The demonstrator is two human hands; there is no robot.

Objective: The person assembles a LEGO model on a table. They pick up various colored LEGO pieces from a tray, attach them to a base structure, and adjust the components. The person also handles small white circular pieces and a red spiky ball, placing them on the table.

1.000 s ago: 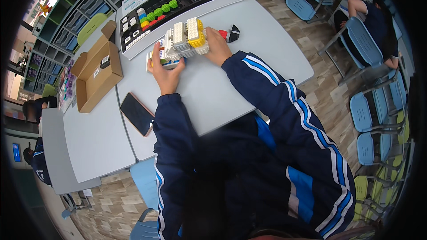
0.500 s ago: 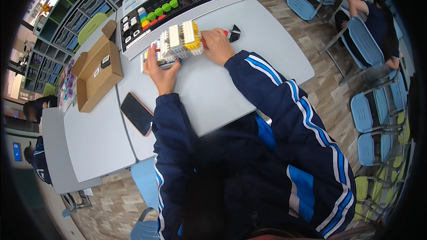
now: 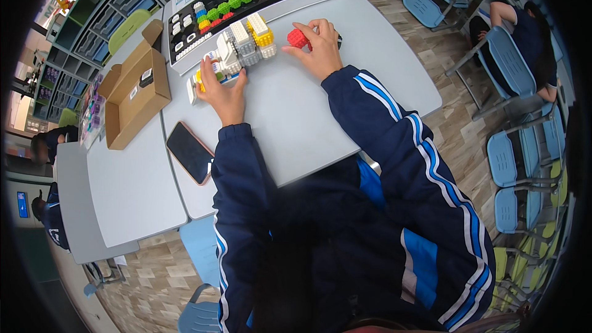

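Note:
A toy brick model (image 3: 239, 46) in white, grey and yellow lies on the table in front of me. My left hand (image 3: 223, 95) grips its left end, thumb on the near side and fingers over the top. Off its right end, apart from the yellow part, is a red studded block (image 3: 296, 39). My right hand (image 3: 322, 50) has that block between thumb and index finger, the other fingers raised and loosely curled. A black piece (image 3: 339, 40) shows just past the right hand, mostly hidden by it.
A black-lined kit tray (image 3: 265, 1) with coloured bricks lies at the back. To the left are an open cardboard box (image 3: 137, 102) and a phone (image 3: 190, 153). Blue chairs (image 3: 505, 55) stand to the right, one with a seated person (image 3: 524, 37). Other people are far left.
My right hand has come away from the model's right end, bringing the red block into view. The model now sits tilted further up to the right, with my left hand still on it.

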